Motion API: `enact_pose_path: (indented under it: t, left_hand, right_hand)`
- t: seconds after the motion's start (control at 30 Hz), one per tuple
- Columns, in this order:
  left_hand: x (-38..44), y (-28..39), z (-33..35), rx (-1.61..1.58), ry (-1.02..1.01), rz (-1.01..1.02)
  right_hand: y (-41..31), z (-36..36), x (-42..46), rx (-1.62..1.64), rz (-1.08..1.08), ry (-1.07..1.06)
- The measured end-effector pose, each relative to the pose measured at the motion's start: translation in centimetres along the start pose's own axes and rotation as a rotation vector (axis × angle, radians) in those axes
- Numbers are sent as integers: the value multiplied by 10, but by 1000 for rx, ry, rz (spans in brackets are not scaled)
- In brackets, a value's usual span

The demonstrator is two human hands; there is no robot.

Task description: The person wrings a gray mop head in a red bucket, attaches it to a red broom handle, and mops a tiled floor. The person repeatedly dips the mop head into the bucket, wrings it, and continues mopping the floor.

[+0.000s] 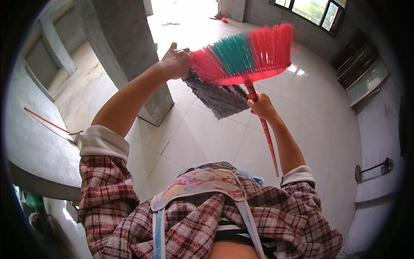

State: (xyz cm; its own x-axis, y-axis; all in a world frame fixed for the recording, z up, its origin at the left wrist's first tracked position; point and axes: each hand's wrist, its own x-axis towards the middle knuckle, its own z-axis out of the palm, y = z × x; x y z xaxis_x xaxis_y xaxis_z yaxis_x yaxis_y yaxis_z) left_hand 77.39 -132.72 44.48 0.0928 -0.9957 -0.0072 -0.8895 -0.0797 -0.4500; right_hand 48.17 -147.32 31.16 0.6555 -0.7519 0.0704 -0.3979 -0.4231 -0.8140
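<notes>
A broom [234, 55] with red and green bristles is held up, bristles upward, in front of me. My right hand [262, 105] grips its red handle just below the head; the rest of the handle slants down past my wrist. Behind and under the broom head hangs a grey shaggy cloth or mat [220, 102]. My left hand [178, 61] is at the cloth's upper left corner, beside the left end of the bristles, and appears to hold it. Bristles hide some of its fingers. The cloth's right edge reaches my right hand; whether that hand also pinches it is unclear.
Pale tiles cover the floor [200, 139]. A grey concrete pillar [129, 42] stands at left. A red-handled tool [47, 120] lies beyond my left arm. Framed panels [367, 81] lean on the right wall, near a black stand-like object [372, 169]. Another red broom [224, 20] stands far back.
</notes>
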Motion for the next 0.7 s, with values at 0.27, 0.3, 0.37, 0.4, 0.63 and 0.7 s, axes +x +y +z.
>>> enact_pose_path:
  t: [0.27,0.3,0.37,0.4,0.63,0.7]
  left_hand:
    - [16,11,24,203,185,99]
    - [14,17,11,218,155,118]
    - [19,23,4,208,143,160]
    - [21,22,2,186,156,177]
    - [22,23,8,391,130,349]
    - [27,9,17,210,279,427]
  right_hand:
    - [8,4,4,-476,-226,82]
    - [5,3,1,-516,-207,63]
    - [16,5,6,-610,-131,29]
    - [19,7,9,-663,-114,20]
    - [36,19,18,-818,59,-61]
    - [48,23,22,-822,-32,-34]
